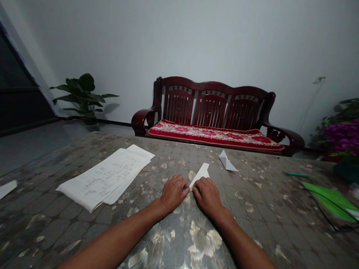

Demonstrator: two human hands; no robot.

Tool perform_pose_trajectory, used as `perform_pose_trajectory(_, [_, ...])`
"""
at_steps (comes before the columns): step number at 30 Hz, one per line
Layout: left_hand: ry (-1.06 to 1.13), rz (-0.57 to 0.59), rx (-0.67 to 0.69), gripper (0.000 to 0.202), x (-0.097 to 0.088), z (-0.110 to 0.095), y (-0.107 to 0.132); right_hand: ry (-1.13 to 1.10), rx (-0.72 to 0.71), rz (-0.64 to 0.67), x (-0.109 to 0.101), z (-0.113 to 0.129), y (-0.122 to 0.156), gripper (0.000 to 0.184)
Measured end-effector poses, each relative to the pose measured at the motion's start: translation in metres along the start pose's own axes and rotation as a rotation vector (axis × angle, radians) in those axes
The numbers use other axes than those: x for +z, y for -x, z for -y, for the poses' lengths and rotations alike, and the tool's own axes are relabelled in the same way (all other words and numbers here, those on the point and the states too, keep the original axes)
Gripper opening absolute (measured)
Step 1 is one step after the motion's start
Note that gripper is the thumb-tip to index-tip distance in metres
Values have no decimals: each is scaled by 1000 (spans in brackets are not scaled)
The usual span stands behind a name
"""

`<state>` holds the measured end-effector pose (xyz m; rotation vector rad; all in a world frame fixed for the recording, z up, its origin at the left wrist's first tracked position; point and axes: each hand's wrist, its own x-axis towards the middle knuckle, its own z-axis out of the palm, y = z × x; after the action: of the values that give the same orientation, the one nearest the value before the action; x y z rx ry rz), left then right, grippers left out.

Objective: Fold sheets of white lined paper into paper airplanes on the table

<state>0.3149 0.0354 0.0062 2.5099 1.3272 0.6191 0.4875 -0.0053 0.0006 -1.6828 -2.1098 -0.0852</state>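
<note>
My left hand (174, 192) and my right hand (206, 195) rest side by side on the patterned table (252, 209), fingers curled down and pressing on a folded white paper (201, 173) that pokes out between and beyond them. Most of the paper lies hidden under my hands. A second folded white paper shape (227, 161) lies a little farther off to the right, untouched.
A stack of printed white sheets (108, 177) lies to the left. A green folder (331, 200) and a green pen (297, 174) lie at the right. Beyond the table stand a dark wooden bench with a red cushion (213, 123), a potted plant (82, 97) and purple flowers (343, 136).
</note>
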Motion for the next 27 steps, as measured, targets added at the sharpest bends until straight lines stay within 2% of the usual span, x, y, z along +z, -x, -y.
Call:
perform_pose_trajectory(8, [-2, 6, -77, 5, 4, -1, -3, 94, 52, 26, -2, 7, -3, 12])
perform_pose_trajectory(15, [25, -7, -39, 5, 6, -1, -1, 99, 137, 60, -4, 11, -4, 9])
perform_pose_trajectory(22, [-210, 146, 203, 14, -3, -8, 13, 77, 156, 71, -4, 10, -3, 5])
perform_pose_trajectory(27, [-305, 184, 253, 23, -2, -10, 25, 90, 156, 63, -4, 8, -2, 9])
